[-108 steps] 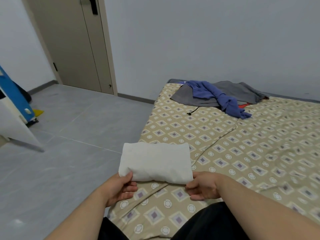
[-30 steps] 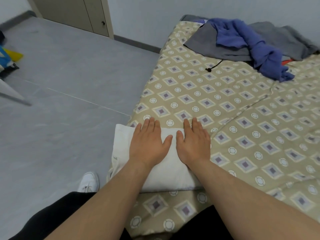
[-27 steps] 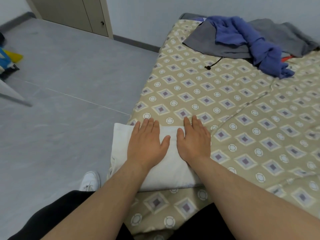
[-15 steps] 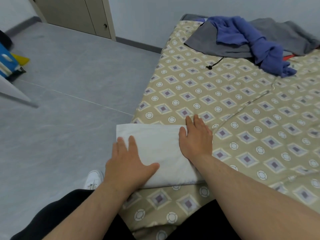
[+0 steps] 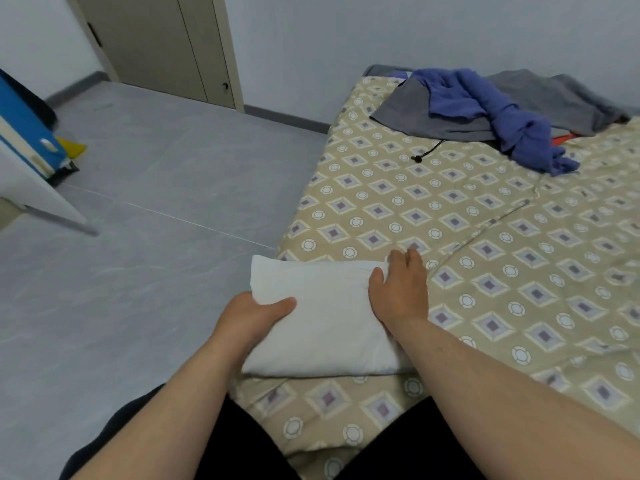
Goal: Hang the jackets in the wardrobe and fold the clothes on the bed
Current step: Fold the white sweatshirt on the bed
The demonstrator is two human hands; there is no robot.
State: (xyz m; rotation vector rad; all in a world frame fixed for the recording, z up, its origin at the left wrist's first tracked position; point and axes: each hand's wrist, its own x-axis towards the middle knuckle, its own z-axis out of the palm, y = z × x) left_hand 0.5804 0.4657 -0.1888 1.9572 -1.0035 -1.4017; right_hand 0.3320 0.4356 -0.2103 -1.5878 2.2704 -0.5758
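Note:
A folded white garment (image 5: 325, 317) lies at the near left corner of the bed (image 5: 467, 237), its left edge hanging slightly past the mattress side. My left hand (image 5: 252, 317) grips its left edge, thumb on top and fingers underneath. My right hand (image 5: 398, 289) holds the right edge, thumb on the cloth and fingers curled around its far corner. Further back on the bed a crumpled blue garment (image 5: 502, 123) lies over a grey jacket (image 5: 450, 109) with a black drawstring.
Grey tiled floor (image 5: 156, 220) stretches to the left of the bed. A beige door (image 5: 166, 46) stands in the far wall. A blue and white object (image 5: 27, 140) sits at the left edge. My dark trousers fill the bottom of the view.
Both hands were pressing flat on top of the white garment. They have slid apart to its left and right edges and now grip it.

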